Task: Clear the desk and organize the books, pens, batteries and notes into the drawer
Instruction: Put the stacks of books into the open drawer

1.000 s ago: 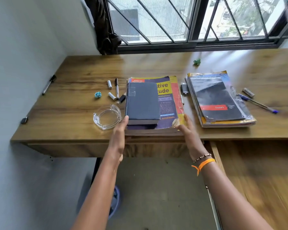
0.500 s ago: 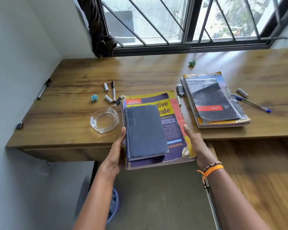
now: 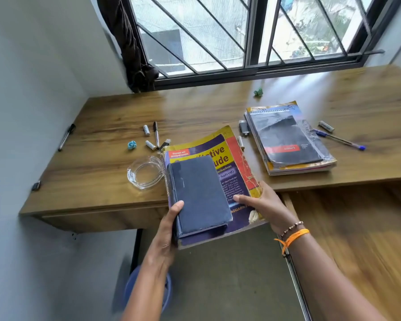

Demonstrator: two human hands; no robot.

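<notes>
Both hands hold a stack of books off the front edge of the wooden desk (image 3: 218,112): a small dark blue book (image 3: 199,193) lies on a large yellow and purple book (image 3: 236,167). My left hand (image 3: 167,235) grips the stack's left near corner, thumb on the blue cover. My right hand (image 3: 262,205) grips the right side. A second pile of books (image 3: 289,137) lies on the desk to the right. Batteries (image 3: 146,130) and a black pen (image 3: 156,135) lie at the left, and a blue pen (image 3: 340,140) with a battery (image 3: 326,126) at the right.
A glass ashtray (image 3: 145,173) sits beside the held stack. A crumpled blue note (image 3: 132,145) and a green one (image 3: 258,91) lie on the desk, a pen (image 3: 66,136) by the left wall. An open wooden drawer (image 3: 357,228) extends at the right. A blue bin (image 3: 167,290) stands below.
Both hands have pulled the book stack towards me, off the desk's front edge, and lifted it. My right thumb now lies on top of the cover.
</notes>
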